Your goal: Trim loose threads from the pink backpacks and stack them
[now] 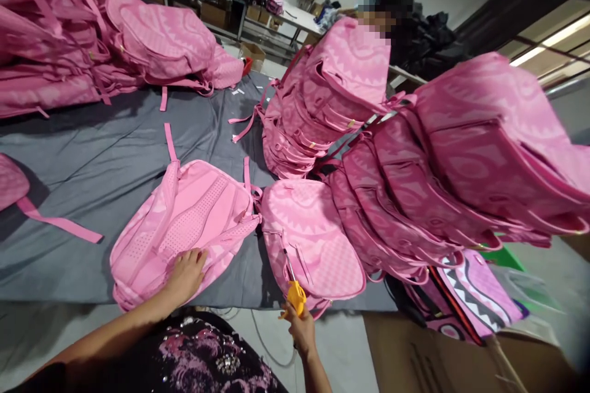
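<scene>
A pink backpack (193,215) lies on the grey-covered table, its padded back panel and straps facing up. My left hand (187,273) rests on the lower part of that panel, fingers stretched out and not gripping. In my right hand (299,322) is a yellow tool (295,296) with a long thin metal shaft; its exact kind I cannot tell. The shaft points up over a second pink backpack (313,233), which lies front side up beside the first. Whether the tip touches the fabric is unclear.
Stacked pink backpacks lean at the right (461,153) and centre back (332,86). Another pile (161,37) fills the far left. A strap (64,221) lies on the grey cloth (92,166). A patterned pink bag (474,295) sits below the right edge, near a green container (507,255).
</scene>
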Available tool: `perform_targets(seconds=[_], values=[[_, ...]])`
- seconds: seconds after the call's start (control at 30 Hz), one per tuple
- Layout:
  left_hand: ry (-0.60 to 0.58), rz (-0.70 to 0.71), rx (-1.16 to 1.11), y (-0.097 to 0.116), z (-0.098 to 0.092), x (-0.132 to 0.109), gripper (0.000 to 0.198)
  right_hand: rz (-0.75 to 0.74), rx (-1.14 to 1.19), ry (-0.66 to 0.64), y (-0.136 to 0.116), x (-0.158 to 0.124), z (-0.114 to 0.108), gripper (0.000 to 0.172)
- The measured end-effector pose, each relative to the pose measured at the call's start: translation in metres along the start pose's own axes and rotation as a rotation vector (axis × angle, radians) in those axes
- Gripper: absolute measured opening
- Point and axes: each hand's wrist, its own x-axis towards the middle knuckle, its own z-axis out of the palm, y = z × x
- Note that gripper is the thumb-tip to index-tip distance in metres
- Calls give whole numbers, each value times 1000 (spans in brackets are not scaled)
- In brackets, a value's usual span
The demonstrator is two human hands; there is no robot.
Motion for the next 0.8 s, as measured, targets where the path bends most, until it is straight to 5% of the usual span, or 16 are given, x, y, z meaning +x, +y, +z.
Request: perform_targets(seconds=[0.1, 0.27, 0.47, 0.57, 0.67, 0.8], values=[[-26, 52, -175, -8, -8, 4, 55, 125, -12, 14, -5, -10, 8, 56], [1, 58, -642, -28, -37, 7, 50, 111, 77, -92, -27, -38, 29, 64], [-134, 143, -443, -18, -41, -1, 63, 130, 207, -257, -77, -68, 57, 67], [-39, 17, -325, -30, -43, -8, 72, -72, 76, -357, -102, -79, 60, 66], [161, -322, -135, -68, -48, -13, 80, -354, -185, -385, -124, -86, 63, 67], [150, -431, -5, -111, -45, -16, 65, -674, -282, -302, -170, -99, 87, 55]])
